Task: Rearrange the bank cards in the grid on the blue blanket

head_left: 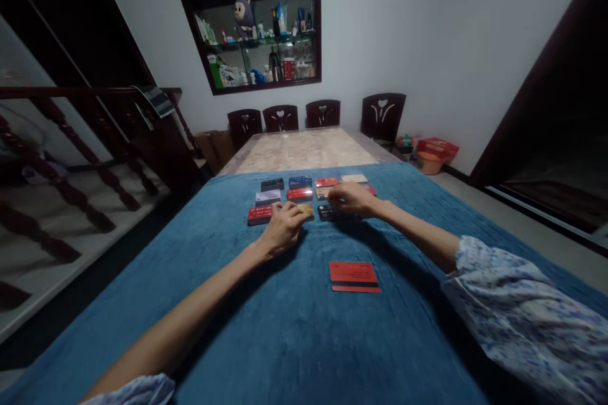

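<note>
Stacks of cards stand in rows on a blue cloth. My left hand [285, 226] rests at the front row, its bent fingers on a yellow stack [306, 209], just right of a red stack [258, 216]. Over the right end of the rows is my right hand [350, 197], fingers curled down beside a black stack [329, 212] and an orange one [323, 193]; its fingertips are partly hidden. Behind lie a purple stack [268, 197], a red stack [299, 194] and a dark blue stack [300, 181]. Nearer me a single red card [354, 276] lies flat, dark stripe showing.
The blue cloth [266, 329] covers the near part of a long table with a marbled top [304, 149]. Dark chairs [323, 113] stand at its far end. A wooden railing [71, 133] is on the left, and a red and orange container [432, 155] sits on the floor at right.
</note>
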A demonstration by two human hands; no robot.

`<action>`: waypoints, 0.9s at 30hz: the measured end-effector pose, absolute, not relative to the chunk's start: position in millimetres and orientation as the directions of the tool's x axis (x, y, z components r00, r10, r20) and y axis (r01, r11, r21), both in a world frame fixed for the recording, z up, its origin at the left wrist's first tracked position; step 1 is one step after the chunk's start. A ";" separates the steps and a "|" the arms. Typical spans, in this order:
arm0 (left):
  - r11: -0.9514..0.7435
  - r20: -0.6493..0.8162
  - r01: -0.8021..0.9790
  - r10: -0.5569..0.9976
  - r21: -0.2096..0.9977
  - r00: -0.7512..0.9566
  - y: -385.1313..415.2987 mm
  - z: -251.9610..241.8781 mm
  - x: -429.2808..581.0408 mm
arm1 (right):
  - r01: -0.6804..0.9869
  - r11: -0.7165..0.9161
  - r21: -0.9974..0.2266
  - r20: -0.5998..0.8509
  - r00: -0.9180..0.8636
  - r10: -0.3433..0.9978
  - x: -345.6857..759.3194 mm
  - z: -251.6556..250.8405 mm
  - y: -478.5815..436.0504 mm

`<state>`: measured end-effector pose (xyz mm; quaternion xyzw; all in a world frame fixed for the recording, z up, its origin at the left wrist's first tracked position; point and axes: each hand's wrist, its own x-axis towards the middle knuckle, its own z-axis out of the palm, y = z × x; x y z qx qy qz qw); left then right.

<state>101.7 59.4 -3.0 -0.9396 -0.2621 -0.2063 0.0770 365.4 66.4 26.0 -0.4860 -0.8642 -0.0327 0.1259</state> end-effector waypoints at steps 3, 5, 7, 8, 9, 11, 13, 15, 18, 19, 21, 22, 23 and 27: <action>-0.866 0.448 0.498 0.429 -0.041 0.785 46.3 -8.9 105.7 | 0.818 0.569 -0.086 0.282 -0.527 0.801 372.0 15.5 51.2; -0.874 0.456 0.484 0.416 -0.039 0.787 38.5 -12.7 108.6 | 0.804 0.589 -0.083 0.291 -0.545 0.786 375.3 8.3 40.3; -0.883 0.459 0.468 0.402 -0.033 0.792 30.9 -15.6 111.4 | 0.793 0.604 -0.075 0.295 -0.561 0.774 378.0 1.9 28.5; -0.887 0.459 0.461 0.398 -0.029 0.794 27.3 -16.8 112.6 | 0.794 0.603 -0.075 0.299 -0.559 0.773 379.3 -0.7 22.1; -0.891 0.459 0.454 0.393 -0.024 0.796 23.7 -17.7 113.5 | 0.800 0.595 -0.076 0.304 -0.549 0.778 380.6 -3.1 15.6; -0.898 0.463 0.439 0.385 -0.010 0.799 16.7 -19.4 114.4 | 0.807 0.584 -0.089 0.308 -0.535 0.787 383.4 -7.2 2.1; -0.908 0.467 0.419 0.372 0.004 0.802 10.0 -21.0 114.3 | 0.805 0.583 -0.105 0.317 -0.529 0.787 386.3 -10.9 -11.7; -0.917 0.471 0.398 0.358 0.015 0.806 3.4 -22.5 113.6 | 0.812 0.571 -0.115 0.334 -0.510 0.793 388.9 -14.6 -25.2; -0.927 0.477 0.373 0.342 0.031 0.810 -6.2 -23.9 112.5 | 0.813 0.567 -0.132 0.333 -0.502 0.798 391.2 -19.0 -44.3; -0.930 0.478 0.366 0.340 0.040 0.810 -9.2 -23.9 112.2 | 0.811 0.567 -0.141 0.328 -0.503 0.800 391.5 -20.0 -50.1; -0.934 0.477 0.351 0.337 0.063 0.812 -14.6 -23.6 111.7 | 0.806 0.570 -0.158 0.320 -0.504 0.802 391.5 -21.1 -60.3; -0.936 0.474 0.343 0.337 0.076 0.813 -17.1 -23.4 111.4 | 0.802 0.574 -0.166 0.317 -0.508 0.801 391.2 -21.2 -64.8; -0.938 0.469 0.335 0.337 0.090 0.816 -19.2 -23.1 111.0 | 0.797 0.579 -0.173 0.314 -0.512 0.799 390.8 -20.9 -68.9; -0.944 0.431 0.298 0.331 0.144 0.840 -25.3 -21.6 109.1 | 0.776 0.597 -0.203 0.287 -0.536 0.794 387.6 -16.0 -82.3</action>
